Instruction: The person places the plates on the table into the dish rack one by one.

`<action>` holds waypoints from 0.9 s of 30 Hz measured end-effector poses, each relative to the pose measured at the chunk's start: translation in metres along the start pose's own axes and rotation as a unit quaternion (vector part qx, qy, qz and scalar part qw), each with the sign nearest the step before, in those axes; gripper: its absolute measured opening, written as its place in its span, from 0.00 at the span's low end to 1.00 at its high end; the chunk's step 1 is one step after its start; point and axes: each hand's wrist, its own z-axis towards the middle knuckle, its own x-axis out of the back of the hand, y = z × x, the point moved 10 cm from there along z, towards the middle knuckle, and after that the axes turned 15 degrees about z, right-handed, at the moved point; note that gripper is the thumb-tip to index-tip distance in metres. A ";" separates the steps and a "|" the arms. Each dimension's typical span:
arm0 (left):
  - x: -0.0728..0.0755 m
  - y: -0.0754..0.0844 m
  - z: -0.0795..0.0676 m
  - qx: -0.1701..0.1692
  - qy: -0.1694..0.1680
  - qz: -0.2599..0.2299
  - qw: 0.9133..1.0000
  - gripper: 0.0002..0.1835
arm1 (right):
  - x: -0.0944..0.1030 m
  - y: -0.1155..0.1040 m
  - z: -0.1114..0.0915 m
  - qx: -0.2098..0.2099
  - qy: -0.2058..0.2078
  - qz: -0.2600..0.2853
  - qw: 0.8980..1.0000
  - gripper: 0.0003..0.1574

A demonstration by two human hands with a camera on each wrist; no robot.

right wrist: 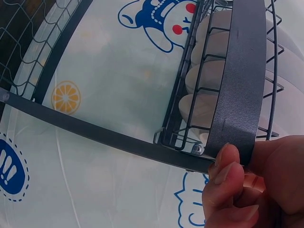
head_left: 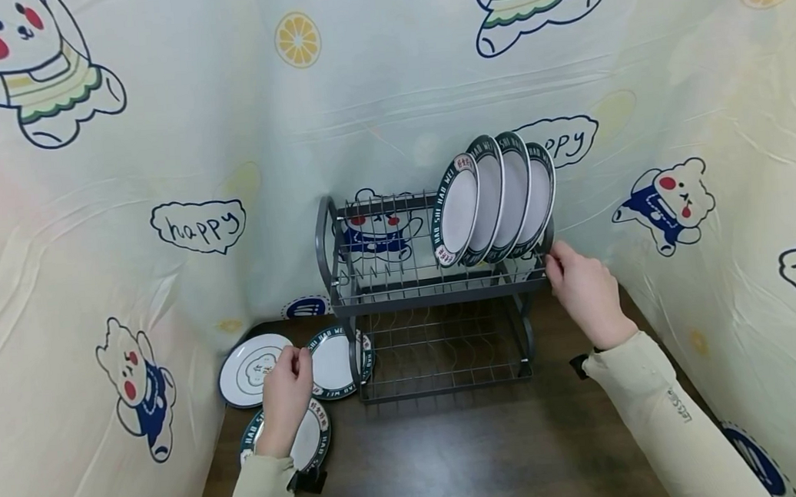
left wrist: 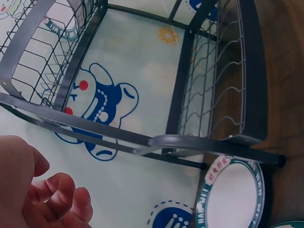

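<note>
A dark grey two-tier dish rack (head_left: 436,300) stands against the cloth backdrop. Several white plates (head_left: 456,210) with green lettered rims lean upright at the right of its upper tier. My right hand (head_left: 587,297) pinches the upper tier's right end; in the right wrist view, thumb and fingers close around the flat metal bar (right wrist: 237,95). My left hand (head_left: 286,395) hangs with loosely curled fingers left of the rack, holding nothing. Around it lie a white plate with a central emblem (head_left: 240,371), a green-rimmed plate (head_left: 330,365) by the rack's leg, and another (head_left: 310,439) partly hidden by the hand.
A brown wooden table (head_left: 447,461) extends in front of the rack. The lower tier (head_left: 439,346) holds no plates. A patterned cloth (head_left: 386,72) hangs close behind and on both sides.
</note>
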 end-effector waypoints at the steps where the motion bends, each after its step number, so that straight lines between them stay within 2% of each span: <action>1: -0.001 -0.002 0.000 0.002 0.000 0.003 1.000 0.14 | 0.000 0.000 0.000 -0.001 0.000 0.000 1.000 0.10; 7: -0.009 -0.014 -0.003 0.006 -0.008 0.022 1.000 0.14 | 0.000 0.001 -0.001 -0.003 0.000 0.002 1.000 0.10; 15: -0.016 -0.031 -0.007 0.026 -0.025 0.019 0.999 0.14 | 0.000 0.000 0.000 -0.003 -0.001 0.006 1.000 0.10; 22: -0.025 -0.049 -0.011 0.048 -0.025 0.029 0.998 0.14 | 0.001 0.000 -0.001 -0.004 0.007 0.005 1.000 0.10; 27: -0.028 -0.060 -0.016 0.053 -0.014 0.042 0.998 0.13 | 0.000 0.001 -0.001 -0.008 0.007 0.006 1.000 0.10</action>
